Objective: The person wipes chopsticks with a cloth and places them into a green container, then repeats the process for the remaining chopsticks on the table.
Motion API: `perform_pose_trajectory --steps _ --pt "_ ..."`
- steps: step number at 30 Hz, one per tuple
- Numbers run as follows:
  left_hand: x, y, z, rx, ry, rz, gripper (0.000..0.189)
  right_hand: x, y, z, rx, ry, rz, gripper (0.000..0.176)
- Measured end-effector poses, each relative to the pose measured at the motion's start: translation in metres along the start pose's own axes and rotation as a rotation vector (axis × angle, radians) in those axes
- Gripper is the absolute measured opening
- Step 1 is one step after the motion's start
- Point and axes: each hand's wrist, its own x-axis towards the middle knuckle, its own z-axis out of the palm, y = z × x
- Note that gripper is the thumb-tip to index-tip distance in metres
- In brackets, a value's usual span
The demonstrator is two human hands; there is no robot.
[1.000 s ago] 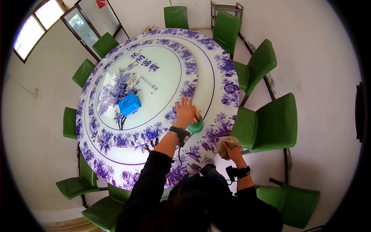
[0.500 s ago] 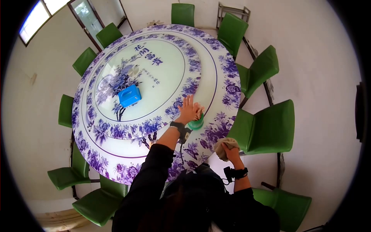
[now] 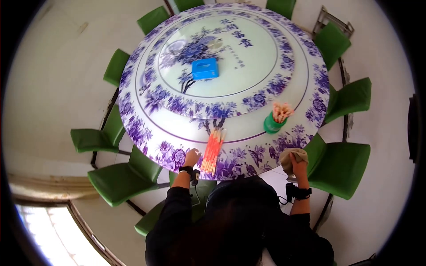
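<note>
A person's left hand (image 3: 191,157) rests curled on the rim of a round, flower-patterned bench (image 3: 146,128), just beside a bundle of red chopsticks (image 3: 213,150); whether it grips anything cannot be told. The right hand (image 3: 301,167) clutches a beige cloth (image 3: 293,155) at the bench's edge, near a green cup (image 3: 271,126)

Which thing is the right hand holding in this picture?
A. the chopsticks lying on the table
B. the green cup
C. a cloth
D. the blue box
C: the right hand is closed around a beige cloth at the edge of the table, and the green cup stands apart from it.
</note>
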Motion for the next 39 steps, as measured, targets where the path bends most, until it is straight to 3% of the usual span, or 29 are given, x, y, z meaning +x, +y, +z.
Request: perform_pose_trajectory --steps 2,4,8,12,14,18,20,21,23,27,31,33,35,39 --pt "-0.022 -0.002 0.021 -0.047 0.017 -0.197 0.041 0.006 -0.01 0.007 -0.055 -0.055 -0.05 0.031" --pt "-0.038 0.009 0.027 -0.196 -0.007 -0.14 0.042 0.013 -0.014 0.014 -0.273 -0.154 -0.13 0.03" --pt "-0.034 0.023 0.049 -0.114 -0.005 -0.302 0.05 0.021 -0.028 0.03 -0.228 -0.205 -0.34 0.027" --pt "-0.031 0.042 0.049 -0.184 0.001 -0.469 0.049 0.023 -0.042 0.042 -0.127 -0.29 -0.253 0.022" --pt "-0.028 0.031 0.062 -0.016 0.002 -0.332 0.046 0.024 -0.044 0.046 -0.129 -0.318 -0.288 0.022" --pt "-0.025 0.02 0.056 -0.015 -0.131 -0.159 0.039 0.022 -0.038 0.053 -0.092 -0.374 -0.265 0.023" --pt "-0.029 0.013 0.058 -0.068 0.217 0.159 0.033 0.02 -0.038 0.055 -0.093 -0.377 -0.284 0.023" --pt "-0.029 0.015 0.053 -0.066 0.217 0.165 0.033 0.02 -0.038 0.056 -0.098 -0.384 -0.307 0.023" --pt "-0.031 0.019 0.042 -0.695 0.087 -0.244 0.022 0.019 -0.035 0.058 -0.091 -0.398 -0.293 0.023" --pt "-0.039 0.057 -0.003 -0.993 0.047 -0.252 0.023 0.021 -0.032 0.064 -0.068 -0.462 -0.317 0.022" --pt "-0.056 0.132 -0.068 -1.189 -0.057 -0.045 0.027 0.017 -0.061 0.076 -0.108 -0.506 -0.373 0.02" --pt "-0.063 0.163 -0.091 -1.32 -0.119 0.047 0.029 0.018 -0.079 0.087 0.002 -0.655 -0.519 0.018" --pt "-0.069 0.189 -0.108 -1.297 -0.126 0.118 0.028 0.012 -0.097 0.097 0.251 -0.815 -0.42 0.017" --pt "-0.079 0.22 -0.129 -1.227 -0.156 0.226 0.024 0.004 -0.133 0.105 0.304 -0.991 -0.412 0.019"
